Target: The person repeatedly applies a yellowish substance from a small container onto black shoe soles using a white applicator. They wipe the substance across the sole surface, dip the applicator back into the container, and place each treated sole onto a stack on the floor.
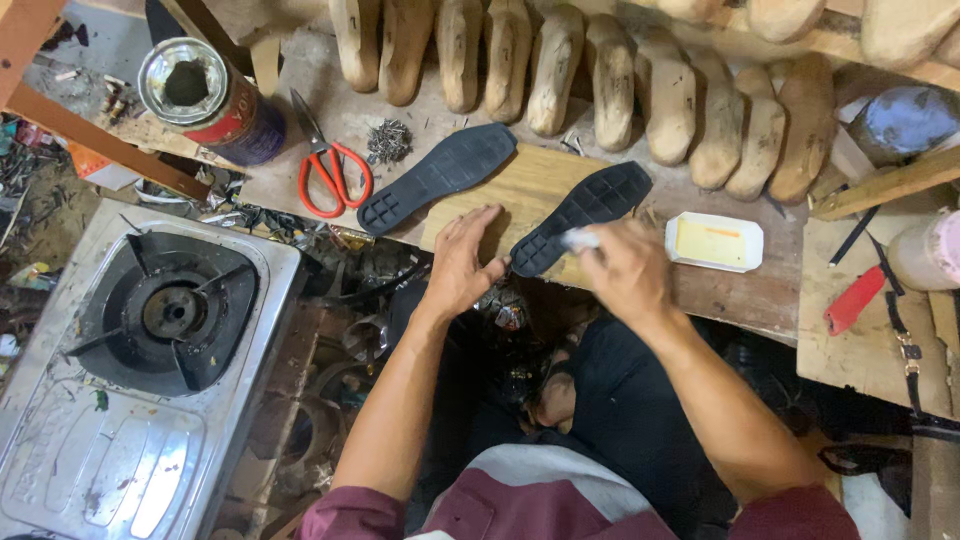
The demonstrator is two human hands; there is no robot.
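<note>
Both shoe soles, the near sole (580, 218) and the far sole (437, 177), look like matt black rubber with a moulded grid tread. They lie on a pale, smooth wooden board (530, 185) over a rough, stained wooden worktop (740, 295). The row of shoe lasts (610, 80) is bare, worn wood. The scissors (325, 165) have dull metal blades and glossy red plastic handles. The gas stove (130, 400) is scuffed, shiny sheet metal with black burner grates. The tin can (205, 100) has a bright metal rim.
</note>
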